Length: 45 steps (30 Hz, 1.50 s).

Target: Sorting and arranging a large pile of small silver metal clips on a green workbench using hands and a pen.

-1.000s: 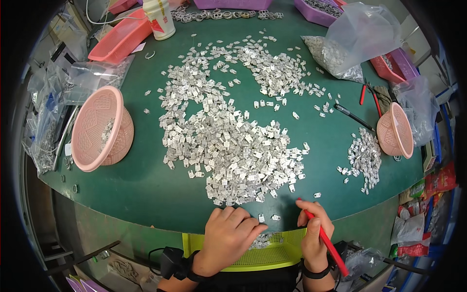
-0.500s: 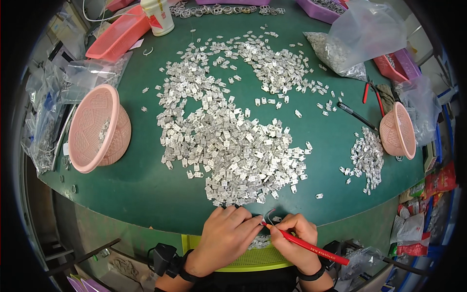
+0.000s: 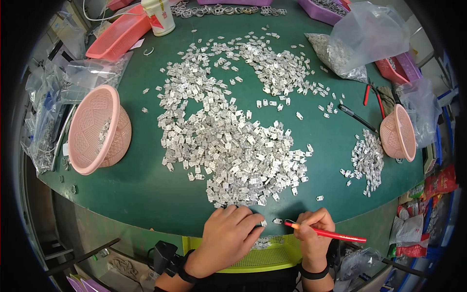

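Note:
My left hand [image 3: 227, 237] rests at the table's near edge, its thumb and forefinger closed on a small silver metal tag [image 3: 263, 223]. In my right hand [image 3: 315, 234] is a red pencil-shaped tool [image 3: 343, 237], its tip pointing left with a thin curved piece beside it. Another small tag [image 3: 277, 221] lies on the table between the hands, just left of the tip. A large heap of similar tags [image 3: 238, 151] spreads beyond my left hand. Below the hands is a yellow-green basket [image 3: 287, 253] with some tags in it.
A pink basket [image 3: 92, 129] stands left; a smaller one [image 3: 398, 132] leans at right, near a small tag pile [image 3: 368, 160]. A black pen [image 3: 357, 118], red-handled pliers [image 3: 379, 100] and a plastic bag of tags [image 3: 340, 53] lie far right. A white bottle [image 3: 159, 17] stands at the back.
My right hand has moved right, taking the red tool's tip away from the tag at my left fingers. My left hand has stayed nearly in place.

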{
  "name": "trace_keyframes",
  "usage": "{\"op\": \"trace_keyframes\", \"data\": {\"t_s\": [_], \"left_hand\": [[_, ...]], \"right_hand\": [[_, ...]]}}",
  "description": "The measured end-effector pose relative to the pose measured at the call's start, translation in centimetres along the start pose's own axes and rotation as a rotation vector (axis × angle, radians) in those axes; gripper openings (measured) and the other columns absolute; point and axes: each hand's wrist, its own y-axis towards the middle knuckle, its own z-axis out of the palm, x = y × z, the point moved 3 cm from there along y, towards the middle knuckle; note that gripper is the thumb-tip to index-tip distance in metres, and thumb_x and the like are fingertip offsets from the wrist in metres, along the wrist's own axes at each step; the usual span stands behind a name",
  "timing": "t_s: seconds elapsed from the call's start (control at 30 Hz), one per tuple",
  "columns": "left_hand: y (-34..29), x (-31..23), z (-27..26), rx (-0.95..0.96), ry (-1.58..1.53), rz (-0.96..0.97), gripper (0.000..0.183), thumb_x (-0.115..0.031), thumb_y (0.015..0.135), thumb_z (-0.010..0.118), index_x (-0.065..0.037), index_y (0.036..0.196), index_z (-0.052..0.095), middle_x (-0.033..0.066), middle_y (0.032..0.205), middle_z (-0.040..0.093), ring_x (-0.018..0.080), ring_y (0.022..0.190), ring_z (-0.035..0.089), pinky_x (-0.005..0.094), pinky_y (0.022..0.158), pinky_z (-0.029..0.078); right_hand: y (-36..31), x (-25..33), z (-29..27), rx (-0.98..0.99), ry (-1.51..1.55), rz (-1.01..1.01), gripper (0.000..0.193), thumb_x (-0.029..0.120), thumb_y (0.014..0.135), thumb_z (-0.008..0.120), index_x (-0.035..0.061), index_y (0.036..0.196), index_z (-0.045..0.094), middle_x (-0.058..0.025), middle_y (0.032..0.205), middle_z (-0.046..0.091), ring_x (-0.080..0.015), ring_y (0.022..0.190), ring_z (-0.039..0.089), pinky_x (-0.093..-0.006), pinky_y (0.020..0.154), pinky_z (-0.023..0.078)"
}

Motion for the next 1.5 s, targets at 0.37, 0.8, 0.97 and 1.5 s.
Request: {"op": "trace_keyframes", "data": {"t_s": [0.37,0.8,0.97,1.5], "left_hand": [[-0.6,0.3,0.0,0.013,-0.031,0.091,0.011,-0.013,0.067,0.072,-0.01,0.075,0.065,-0.0004,0.075,0.056,0.0176,0.068,0.052,0.0296,0.059,0.037],[-1.6,0.1,0.3,0.013,0.041,0.129,0.016,-0.013,0.072,0.068,-0.008,0.086,0.064,-0.0004,0.079,0.052,0.0162,0.071,0.05,0.0288,0.06,0.036],[-1.8,0.7,-0.3,0.03,-0.025,0.106,0.016,-0.012,0.071,0.069,-0.008,0.086,0.064,-0.0002,0.079,0.052,0.0163,0.07,0.05,0.0289,0.059,0.037],[-0.2,-1.2,1.6,-0.041,0.062,0.192,0.013,-0.007,0.068,0.069,-0.007,0.081,0.065,-0.0001,0.074,0.052,0.0168,0.066,0.049,0.0291,0.058,0.036]], "right_hand": [[-0.8,0.3,-1.0,-0.125,-0.1,-0.029,0.009,-0.001,0.085,0.055,-0.0011,0.092,0.05,-0.0069,0.067,0.055,-0.0079,0.057,0.048,-0.0198,0.054,0.04],[-1.3,1.8,2.7,0.354,-0.966,-0.382,0.012,0.012,0.07,0.071,0.01,0.081,0.065,0.0024,0.094,0.067,-0.0187,0.098,0.056,-0.033,0.085,0.039],[-1.7,2.1,0.5,0.352,-1.125,-0.333,0.011,0.015,0.07,0.07,0.0116,0.077,0.063,0.0056,0.099,0.067,-0.0202,0.099,0.054,-0.0372,0.096,0.027],[3.6,1.4,0.0,-0.204,-0.952,-0.411,0.016,-0.001,0.067,0.069,0.0048,0.079,0.06,-0.0056,0.087,0.067,-0.0219,0.076,0.054,-0.0342,0.074,0.041]]}}
